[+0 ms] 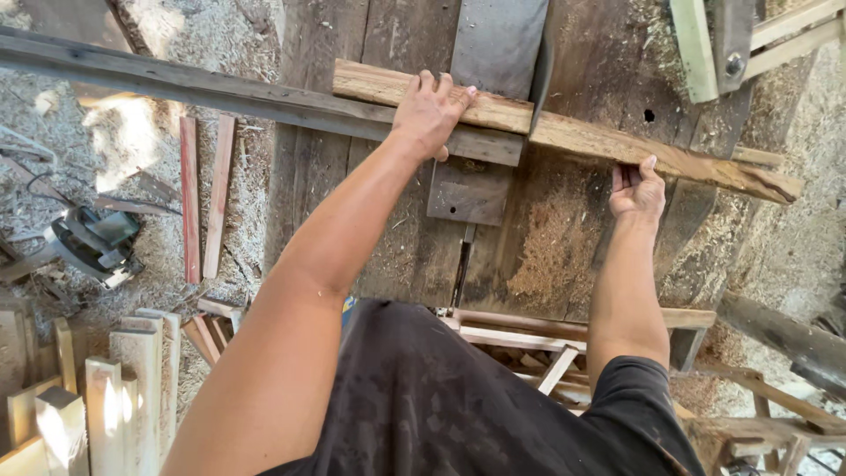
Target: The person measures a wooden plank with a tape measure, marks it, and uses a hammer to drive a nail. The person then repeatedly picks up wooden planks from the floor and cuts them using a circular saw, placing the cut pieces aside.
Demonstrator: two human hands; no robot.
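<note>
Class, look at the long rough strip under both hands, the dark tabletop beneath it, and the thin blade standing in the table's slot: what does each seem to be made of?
The long rough pale strip looks like unfinished raw wood: splintery edges, visible grain. The dark tabletop seems to be weathered planks, judging by seams and sawdust. The thin grey blade is probably metal: smooth, dull, edge-on.

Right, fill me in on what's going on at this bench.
A person leans over a worn wooden workbench, both hands on a long rough strip of wood that lies across it. The left hand presses down on top of the strip, against a dark rail. The right hand grips its near edge further along. Sawdust covers the bench, and a power tool lies on the ground to the left.
</note>
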